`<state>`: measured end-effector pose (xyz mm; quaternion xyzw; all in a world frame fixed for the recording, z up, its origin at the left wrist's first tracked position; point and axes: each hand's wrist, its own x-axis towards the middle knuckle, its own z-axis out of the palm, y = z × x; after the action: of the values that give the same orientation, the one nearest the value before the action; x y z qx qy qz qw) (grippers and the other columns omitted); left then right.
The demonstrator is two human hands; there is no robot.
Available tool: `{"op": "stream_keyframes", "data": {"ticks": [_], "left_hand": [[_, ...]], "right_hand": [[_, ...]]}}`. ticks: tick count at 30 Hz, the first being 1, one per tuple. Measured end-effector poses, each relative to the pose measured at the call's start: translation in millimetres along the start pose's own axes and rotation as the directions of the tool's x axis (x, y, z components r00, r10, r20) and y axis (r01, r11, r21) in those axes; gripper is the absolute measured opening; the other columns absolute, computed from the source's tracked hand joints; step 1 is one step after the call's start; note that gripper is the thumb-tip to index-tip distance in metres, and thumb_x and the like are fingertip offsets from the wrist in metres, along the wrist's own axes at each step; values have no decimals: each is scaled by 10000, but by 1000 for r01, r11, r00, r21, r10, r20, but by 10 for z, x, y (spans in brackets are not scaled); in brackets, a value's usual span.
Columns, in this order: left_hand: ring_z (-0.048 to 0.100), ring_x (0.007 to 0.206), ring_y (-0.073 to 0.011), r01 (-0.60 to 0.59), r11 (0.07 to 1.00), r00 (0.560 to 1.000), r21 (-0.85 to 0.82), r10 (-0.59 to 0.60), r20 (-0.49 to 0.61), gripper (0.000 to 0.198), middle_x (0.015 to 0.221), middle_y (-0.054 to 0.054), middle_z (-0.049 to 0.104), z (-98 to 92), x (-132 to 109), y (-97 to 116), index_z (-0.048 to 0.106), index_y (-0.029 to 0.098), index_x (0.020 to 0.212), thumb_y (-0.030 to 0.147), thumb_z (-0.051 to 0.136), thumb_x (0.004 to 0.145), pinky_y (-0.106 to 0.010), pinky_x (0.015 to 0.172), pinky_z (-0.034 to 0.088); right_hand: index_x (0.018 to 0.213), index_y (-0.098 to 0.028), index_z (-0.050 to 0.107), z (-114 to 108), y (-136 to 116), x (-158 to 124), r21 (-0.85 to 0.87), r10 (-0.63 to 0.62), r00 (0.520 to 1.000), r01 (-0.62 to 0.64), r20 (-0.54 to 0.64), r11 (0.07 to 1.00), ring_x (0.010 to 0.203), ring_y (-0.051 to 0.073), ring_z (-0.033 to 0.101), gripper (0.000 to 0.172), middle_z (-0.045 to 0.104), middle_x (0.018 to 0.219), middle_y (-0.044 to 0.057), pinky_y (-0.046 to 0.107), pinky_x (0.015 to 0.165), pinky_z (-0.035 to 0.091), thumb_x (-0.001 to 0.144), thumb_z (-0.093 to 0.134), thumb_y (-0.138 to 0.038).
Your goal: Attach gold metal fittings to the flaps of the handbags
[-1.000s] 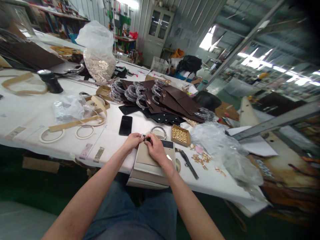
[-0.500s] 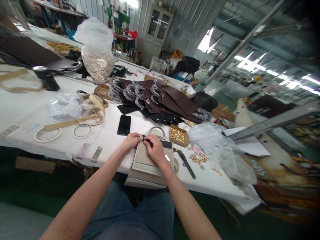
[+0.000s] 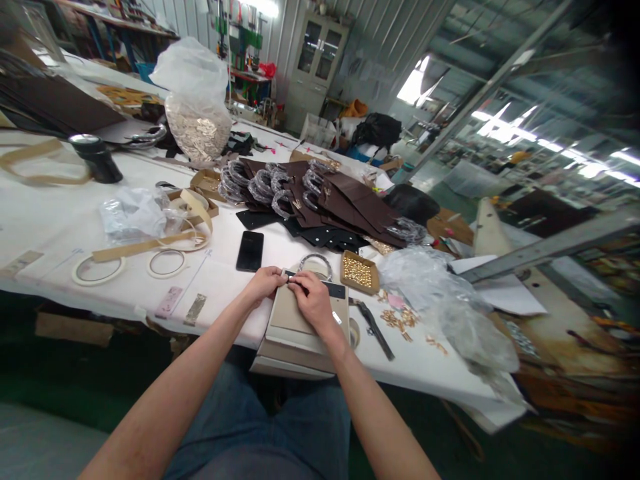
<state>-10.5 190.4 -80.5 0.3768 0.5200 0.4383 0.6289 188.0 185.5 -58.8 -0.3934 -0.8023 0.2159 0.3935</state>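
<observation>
A beige bag panel [image 3: 300, 313] with a dark band [image 3: 334, 289] along its far edge lies in front of me on a box-like beige block [image 3: 285, 360]. A ring-shaped handle [image 3: 315, 259], wrapped in clear film, rises beyond the band. My left hand [image 3: 265, 283] is closed, thumb and fingers pinching the panel's far left corner at the band. Beside it, my right hand [image 3: 314, 299] is closed over the band, fingertips pressed together close to the left ones. Whatever lies between the right fingertips is too small to make out.
A black phone [image 3: 250, 251] and tape rolls [image 3: 167, 263] lie left. To the right are a tray of gold-coloured studs [image 3: 358, 272], a dark hand tool [image 3: 375, 328], loose gold pieces [image 3: 399, 319] and clear plastic bags [image 3: 440, 287]. Brown bag panels [image 3: 345, 200] are piled behind.
The hands stay at the same corner, with only a slight shift of the right fingers. The whole view has moved a little.
</observation>
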Motion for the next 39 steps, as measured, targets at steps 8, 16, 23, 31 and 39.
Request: {"op": "stream_keyframes", "data": {"ticks": [8, 16, 23, 31, 39], "left_hand": [[540, 547, -136, -46, 999, 999, 6, 46, -18, 465, 684, -3, 655, 37, -45, -5, 708, 174, 917, 561, 922, 775, -259, 519, 355], [683, 737, -217, -167, 936, 954, 309, 233, -191, 374, 807, -35, 748, 54, -106, -40, 669, 178, 1085, 473, 828, 921, -315, 680, 470], [735, 1141, -328, -159, 583, 855, 797, 485, -185, 384, 1305, -144, 735, 334, -234, 195, 579, 207, 1379, 266, 722, 1028, -446, 953, 558], [634, 1325, -404, -205, 145, 779, 968, 623, 72, 358, 1434, -199, 666, 639, -488, 688, 646, 176, 1374, 82, 530, 1048, -554, 1067, 519], [684, 1274, -364, -470, 222, 837, 854, 421, 351, 342, 1344, -172, 763, 1368, -166, 440, 779, 193, 1381, 258, 701, 1054, -483, 1141, 490]], "right_hand": [[1213, -237, 812, -42, -159, 21, -5, 16, 999, -16, 33, 1000, 1074, 292, 739, 177, 754, 1251, 123, 450, 997, 624, 1048, 782, -291], [1200, -246, 812, -861, -251, -244, -115, 163, 965, -190, -207, 975, 1080, 296, 735, 176, 783, 1209, 104, 445, 979, 602, 1082, 681, -240], [956, -246, 811, -1290, 134, -728, -300, 546, 821, -570, -169, 765, 972, 277, 725, 299, 770, 1069, 59, 405, 905, 560, 806, 999, -423], [869, -254, 786, -1354, 216, -688, -142, 592, 801, -598, -89, 789, 838, 231, 743, 158, 816, 884, 3, 339, 777, 509, 874, 937, -300], [925, -274, 783, -1481, 311, -707, -253, 505, 849, -528, -156, 810, 800, 263, 745, 58, 811, 842, 37, 345, 768, 519, 969, 818, -256]]}}
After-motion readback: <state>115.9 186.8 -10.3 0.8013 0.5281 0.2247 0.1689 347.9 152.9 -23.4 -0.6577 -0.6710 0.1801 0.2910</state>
